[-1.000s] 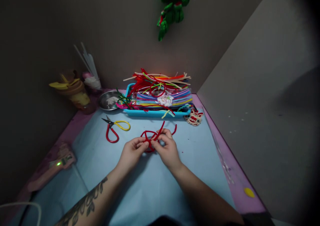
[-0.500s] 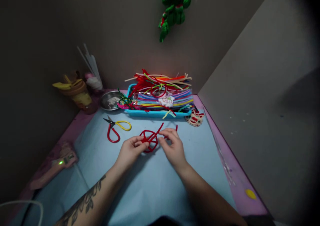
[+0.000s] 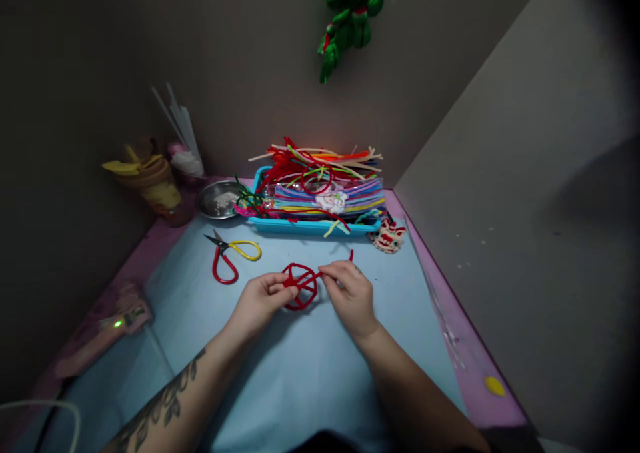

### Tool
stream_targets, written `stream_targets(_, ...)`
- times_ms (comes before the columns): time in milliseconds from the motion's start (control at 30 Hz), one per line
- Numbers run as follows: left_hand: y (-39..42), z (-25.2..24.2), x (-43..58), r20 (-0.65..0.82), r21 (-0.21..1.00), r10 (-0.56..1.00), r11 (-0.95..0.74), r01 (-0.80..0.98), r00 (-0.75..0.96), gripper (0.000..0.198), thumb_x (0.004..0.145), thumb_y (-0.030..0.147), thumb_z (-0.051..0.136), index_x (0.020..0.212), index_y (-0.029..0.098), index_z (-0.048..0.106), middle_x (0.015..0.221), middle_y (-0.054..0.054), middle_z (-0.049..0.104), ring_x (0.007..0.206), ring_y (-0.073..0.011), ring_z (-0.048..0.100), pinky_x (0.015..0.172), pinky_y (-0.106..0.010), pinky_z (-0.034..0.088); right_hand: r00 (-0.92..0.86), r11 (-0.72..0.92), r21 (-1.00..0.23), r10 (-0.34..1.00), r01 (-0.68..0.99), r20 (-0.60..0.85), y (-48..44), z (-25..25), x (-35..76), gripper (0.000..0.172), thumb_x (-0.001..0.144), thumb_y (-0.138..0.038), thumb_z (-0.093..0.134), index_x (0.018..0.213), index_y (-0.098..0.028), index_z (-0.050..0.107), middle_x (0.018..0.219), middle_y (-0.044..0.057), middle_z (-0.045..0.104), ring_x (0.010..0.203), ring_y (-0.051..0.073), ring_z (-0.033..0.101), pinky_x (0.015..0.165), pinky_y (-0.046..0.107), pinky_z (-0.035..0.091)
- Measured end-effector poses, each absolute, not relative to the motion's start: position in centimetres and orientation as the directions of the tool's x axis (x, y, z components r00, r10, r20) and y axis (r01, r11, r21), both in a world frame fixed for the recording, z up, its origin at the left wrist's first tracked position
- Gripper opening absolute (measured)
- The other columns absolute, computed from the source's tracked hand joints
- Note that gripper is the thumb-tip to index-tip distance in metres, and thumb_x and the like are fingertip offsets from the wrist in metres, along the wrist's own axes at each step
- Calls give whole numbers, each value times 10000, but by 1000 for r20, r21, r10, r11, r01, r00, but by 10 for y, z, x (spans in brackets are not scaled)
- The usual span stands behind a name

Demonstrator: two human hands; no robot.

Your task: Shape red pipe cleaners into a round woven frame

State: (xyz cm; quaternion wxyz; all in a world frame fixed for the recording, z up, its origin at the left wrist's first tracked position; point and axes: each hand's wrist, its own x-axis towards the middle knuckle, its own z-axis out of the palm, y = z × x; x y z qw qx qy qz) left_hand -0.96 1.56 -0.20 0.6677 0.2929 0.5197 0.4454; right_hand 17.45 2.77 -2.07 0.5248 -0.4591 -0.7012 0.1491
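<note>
A red pipe-cleaner wheel (image 3: 303, 303), a ring with spokes, is held just above the blue table cover. My left hand (image 3: 261, 301) pinches it at the spokes' centre between thumb and fingers. On the wheel's right side my right hand (image 3: 350, 296) has thumb and fingertips closed on a red pipe cleaner (image 3: 317, 275) that runs out from the wheel. Behind the right hand another red pipe-cleaner end (image 3: 351, 255) sticks up; its lower part is hidden. Scissors (image 3: 226, 247) with one red and one yellow handle lie spread to the left of the hands.
At the back sits a blue tray (image 3: 310, 227) heaped with coloured pipe cleaners. Left of it stands a metal bowl (image 3: 206, 203) of small white bits. A pink glue gun (image 3: 107, 336) with a green light lies left; a lion-face ornament (image 3: 387, 237) lies right.
My right hand's fingers have closed on the pipe-cleaner end that stood free before, and that strand now points lower, toward the hand. The left hand keeps its pinch.
</note>
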Motion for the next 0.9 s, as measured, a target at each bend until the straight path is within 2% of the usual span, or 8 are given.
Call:
stream_targets(167, 15, -2, -10, -422, 860, 901, 433, -271, 100, 378, 469, 261, 881, 770, 121, 699, 616, -21, 714, 532, -112, 600, 576, -227, 438, 46, 226, -949, 969, 221, 242, 26, -18, 165, 120, 781, -195, 612, 787, -212, 730, 751, 19, 701, 700, 159, 635, 656, 269, 502)
stream_targets(333, 15, -1, -10, -400, 877, 911, 413, -246, 106, 361, 501, 266, 865, 789, 117, 705, 596, -8, 701, 518, -97, 583, 568, -212, 422, -126, -71, -996, 989, 52, -77, 32, -23, 164, 116, 699, -287, 671, 721, -181, 710, 656, 2, 662, 609, 140, 569, 600, 258, 457)
stream_targets(433, 15, -2, -10, -402, 879, 911, 413, -238, 94, 368, 486, 259, 868, 782, 118, 701, 589, -6, 694, 522, -101, 586, 572, -214, 424, -155, -34, -990, 986, 134, -54, 35, -23, 167, 131, 690, -313, 695, 655, -187, 705, 694, 1, 604, 618, 127, 521, 598, 257, 428)
stream_targets(533, 16, -3, -10, -402, 880, 914, 403, -252, 57, 392, 468, 254, 873, 786, 120, 686, 601, -5, 693, 529, -98, 586, 582, -214, 428, -153, 37, -972, 988, 232, 1, 35, -23, 170, 138, 704, -321, 693, 637, -200, 705, 769, 16, 560, 709, 150, 536, 674, 282, 435)
stream_targets(633, 17, -5, -11, -389, 886, 921, 384, -259, 33, 400, 470, 268, 870, 783, 127, 665, 594, -1, 678, 534, -104, 587, 583, -221, 430, -208, 38, -972, 978, 231, -11, 33, -25, 171, 130, 736, -331, 675, 730, -209, 722, 1038, 68, 593, 992, 211, 569, 836, 326, 438)
stream_targets(733, 17, -6, -11, -336, 922, 942, 328, -206, -3, 389, 495, 300, 854, 792, 138, 662, 581, 4, 658, 545, -120, 586, 578, -233, 434, -226, 26, -977, 974, 211, -23, 28, -28, 167, 198, 704, -340, 720, 864, -224, 717, 1262, 78, 533, 1205, 251, 488, 969, 364, 389)
stream_targets(800, 15, -6, -10, -266, 960, 962, 258, -110, -67, 354, 519, 311, 834, 794, 147, 681, 615, -9, 671, 589, -142, 599, 592, -249, 449, -165, 28, -969, 986, 244, -13, 26, -29, 162, 224, 673, -337, 747, 865, -229, 704, 1188, 68, 558, 1165, 248, 502, 967, 364, 391)
stream_targets(900, 10, -4, -8, -128, 989, 984, 136, 63, -121, 247, 584, 293, 787, 790, 172, 724, 727, -39, 719, 696, -179, 628, 674, -285, 485, -71, 11, -965, 997, 262, -8, 23, -29, 155, 155, 655, -313, 745, 758, -218, 680, 929, 31, 587, 923, 208, 553, 811, 318, 444)
